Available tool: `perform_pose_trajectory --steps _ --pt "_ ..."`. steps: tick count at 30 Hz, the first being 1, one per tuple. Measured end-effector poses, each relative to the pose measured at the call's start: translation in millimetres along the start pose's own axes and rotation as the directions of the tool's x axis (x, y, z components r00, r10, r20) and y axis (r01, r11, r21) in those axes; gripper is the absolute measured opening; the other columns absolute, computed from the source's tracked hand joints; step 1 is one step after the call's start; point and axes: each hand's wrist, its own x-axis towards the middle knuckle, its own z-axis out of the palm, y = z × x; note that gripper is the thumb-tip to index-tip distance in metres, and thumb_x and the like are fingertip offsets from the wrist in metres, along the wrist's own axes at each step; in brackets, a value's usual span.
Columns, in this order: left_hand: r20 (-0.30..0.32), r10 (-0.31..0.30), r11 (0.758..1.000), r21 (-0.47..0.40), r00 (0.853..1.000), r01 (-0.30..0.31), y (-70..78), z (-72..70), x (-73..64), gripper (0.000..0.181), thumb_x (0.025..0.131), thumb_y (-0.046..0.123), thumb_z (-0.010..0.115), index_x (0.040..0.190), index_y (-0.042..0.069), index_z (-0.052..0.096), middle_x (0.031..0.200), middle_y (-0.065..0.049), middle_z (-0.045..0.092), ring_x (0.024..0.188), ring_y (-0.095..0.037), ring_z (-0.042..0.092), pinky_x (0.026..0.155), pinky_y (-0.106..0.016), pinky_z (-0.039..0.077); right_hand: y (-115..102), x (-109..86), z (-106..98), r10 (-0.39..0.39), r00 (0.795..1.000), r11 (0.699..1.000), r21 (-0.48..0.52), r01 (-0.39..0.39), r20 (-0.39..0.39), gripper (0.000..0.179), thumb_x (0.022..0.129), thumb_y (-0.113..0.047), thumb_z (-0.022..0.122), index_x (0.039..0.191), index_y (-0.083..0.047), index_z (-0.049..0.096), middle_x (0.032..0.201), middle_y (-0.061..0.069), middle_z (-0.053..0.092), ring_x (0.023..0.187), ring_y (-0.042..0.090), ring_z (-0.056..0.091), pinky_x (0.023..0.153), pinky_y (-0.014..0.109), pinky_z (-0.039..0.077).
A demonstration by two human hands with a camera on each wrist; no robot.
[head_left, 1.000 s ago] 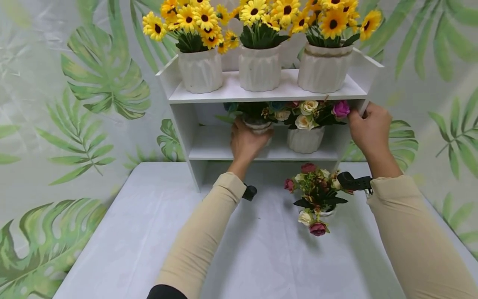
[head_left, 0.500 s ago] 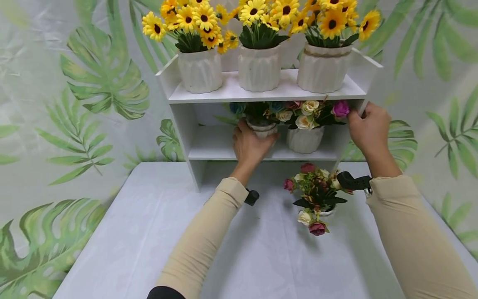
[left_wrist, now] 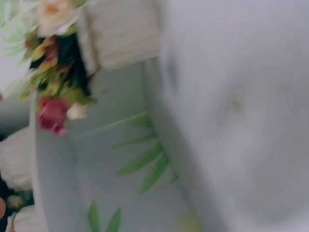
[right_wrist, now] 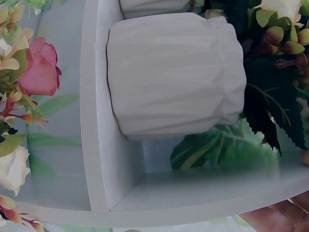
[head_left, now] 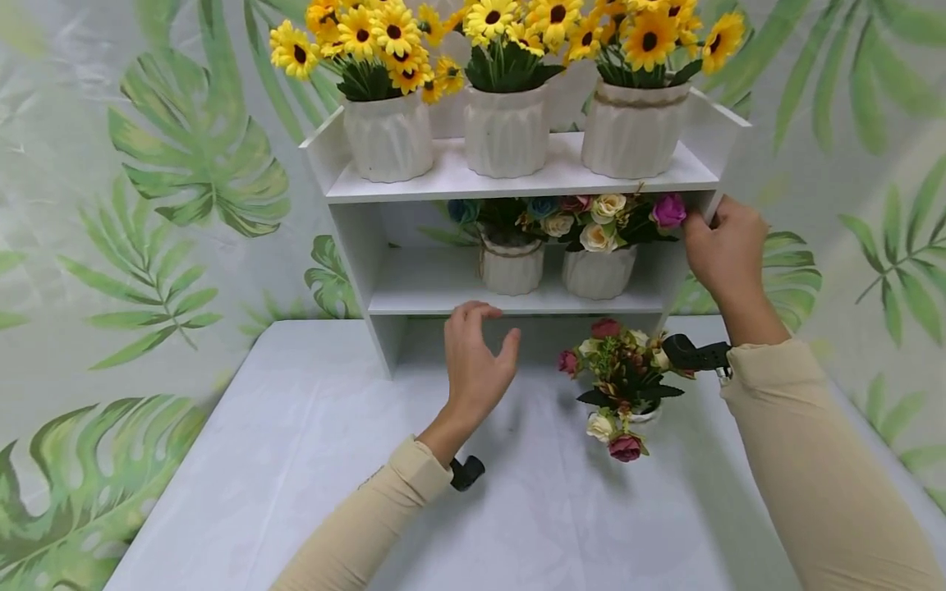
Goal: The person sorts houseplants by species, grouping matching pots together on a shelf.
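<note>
My left hand [head_left: 476,361] hangs over the table with fingers and thumb spread apart, holding nothing, just below the middle board's front edge. My right hand [head_left: 727,254] grips the right side panel of the white shelf [head_left: 525,195]; in the right wrist view its fingers [right_wrist: 277,217] show at that panel. On the middle board stands a white pot [head_left: 512,269] with blue and cream flowers. Right beside it is another white pot [head_left: 600,272] with cream roses and a purple bloom [head_left: 668,211].
White pots of yellow sunflowers, including a left one [head_left: 389,139], line the top board. A pot of red and cream roses [head_left: 624,386] stands on the white-covered table [head_left: 325,460] before the shelf. A leaf-patterned cloth [head_left: 177,164] hangs behind.
My left hand has let go of the pot with blue flowers, which now stands on the middle board, and has drawn back toward me. My right hand keeps its grip on the shelf.
</note>
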Motion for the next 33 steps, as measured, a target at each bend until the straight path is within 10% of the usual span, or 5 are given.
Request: perform_pose_trajectory --steps 4,7,13,16,33 --pt "0.045 0.128 0.991 0.042 0.991 -0.130 0.5 3.1 -22.2 0.009 0.086 0.012 0.071 0.093 0.008 0.066 0.102 -0.008 0.064 0.092 -0.027 0.057 0.081 -0.037 0.047 0.3 1.4 -1.7 0.000 1.000 1.000 0.004 0.000 -0.009 0.036 0.093 -0.019 0.051 0.058 -0.012 0.045 0.046 -0.020 0.037 0.050 0.006 0.037 0.045 0.023 0.029" --pt "0.255 0.096 0.994 0.026 0.962 -0.106 3.3 7.2 -32.7 0.006 0.088 0.015 0.070 0.092 0.010 0.069 0.097 -0.004 0.068 0.090 -0.025 0.062 0.078 -0.033 0.050 0.9 2.7 -2.5 -0.002 1.000 1.000 0.010 0.002 -0.015 0.037 0.092 -0.019 0.052 0.056 -0.013 0.045 0.045 -0.022 0.037 0.049 0.005 0.036 0.045 0.022 0.029" --pt "0.668 -0.112 0.991 0.021 0.736 0.132 -3.0 32.9 -48.1 0.015 0.093 0.021 0.066 0.104 0.012 0.071 0.106 0.000 0.071 0.094 -0.015 0.064 0.078 -0.021 0.049 3.1 2.8 -3.8 0.014 1.000 1.000 0.010 -0.014 -0.013 0.037 0.092 -0.018 0.053 0.056 -0.012 0.048 0.044 -0.025 0.036 0.051 0.005 0.036 0.045 0.022 0.029" --pt "0.713 -0.146 0.974 -0.017 0.686 0.225 -6.2 49.6 -55.8 0.022 0.093 0.019 0.067 0.113 0.009 0.069 0.111 -0.003 0.071 0.093 -0.012 0.065 0.073 -0.019 0.050 3.6 2.3 -4.0 0.025 1.000 1.000 0.005 -0.025 -0.004 0.036 0.093 -0.019 0.053 0.057 -0.012 0.049 0.045 -0.025 0.037 0.052 0.005 0.038 0.045 0.022 0.031" --pt "0.687 -0.188 0.982 0.133 0.702 0.133 10.8 106.4 -63.7 0.073 0.081 0.024 0.071 0.147 0.007 0.045 0.142 -0.012 0.058 0.133 -0.028 0.053 0.108 -0.032 0.047 4.2 0.9 -4.3 0.021 1.000 1.000 0.002 -0.021 -0.007 0.036 0.092 -0.018 0.053 0.056 -0.012 0.049 0.046 -0.025 0.037 0.052 0.005 0.038 0.045 0.022 0.030"
